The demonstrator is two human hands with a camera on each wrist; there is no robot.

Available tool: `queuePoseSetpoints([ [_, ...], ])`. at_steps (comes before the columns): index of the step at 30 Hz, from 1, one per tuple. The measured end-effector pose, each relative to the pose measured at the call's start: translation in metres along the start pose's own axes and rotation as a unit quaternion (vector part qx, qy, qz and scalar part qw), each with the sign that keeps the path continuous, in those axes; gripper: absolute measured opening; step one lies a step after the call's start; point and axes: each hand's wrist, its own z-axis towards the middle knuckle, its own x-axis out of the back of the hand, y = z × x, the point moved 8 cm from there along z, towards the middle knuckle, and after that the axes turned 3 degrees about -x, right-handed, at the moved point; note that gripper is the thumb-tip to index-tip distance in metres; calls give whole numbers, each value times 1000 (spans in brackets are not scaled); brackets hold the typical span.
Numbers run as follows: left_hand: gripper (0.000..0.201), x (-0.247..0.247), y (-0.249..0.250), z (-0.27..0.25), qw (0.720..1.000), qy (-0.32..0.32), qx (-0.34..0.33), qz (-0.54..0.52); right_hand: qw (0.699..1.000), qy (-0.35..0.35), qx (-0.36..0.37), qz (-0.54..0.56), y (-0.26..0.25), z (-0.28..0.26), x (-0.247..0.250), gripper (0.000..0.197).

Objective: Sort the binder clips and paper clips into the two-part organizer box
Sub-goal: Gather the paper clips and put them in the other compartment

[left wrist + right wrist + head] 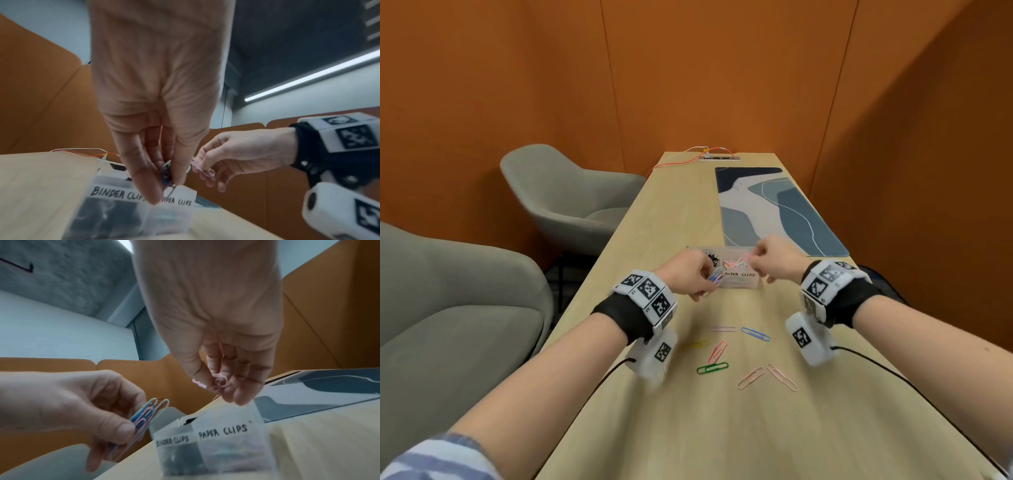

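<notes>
A clear two-part organizer box [743, 281] stands mid-table, labelled BINDER CLIPS [115, 194] on its left part and PAPER CLIPS [223, 432] on its right. Black binder clips [711, 257] lie in the left part, coloured paper clips [736, 263] in the right. My left hand [693, 275] pinches a bundle of paper clips [147, 414] just left of the box. My right hand [774, 258] pinches pink paper clips [218, 383] above the paper clip part. Several loose paper clips [717, 353] lie on the table nearer me.
A blue patterned desk mat [774, 209] lies beyond the box on the right. Two grey armchairs [565, 195] stand left of the wooden table [688, 428]. A socket strip with orange cable [717, 157] sits at the far end. Orange walls close in all round.
</notes>
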Motion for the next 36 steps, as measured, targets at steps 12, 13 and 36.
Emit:
queuePoseSetpoints([
  [12, 19, 19, 14, 53, 992, 58, 109, 20, 1000, 21, 6, -17, 5, 25, 3, 26],
  [13, 19, 18, 16, 56, 992, 59, 111, 20, 999, 35, 22, -33, 6, 18, 6, 26],
  [36, 88, -78, 5, -61, 949, -223, -22, 222, 916, -218, 169, -290, 1, -125, -95, 64],
])
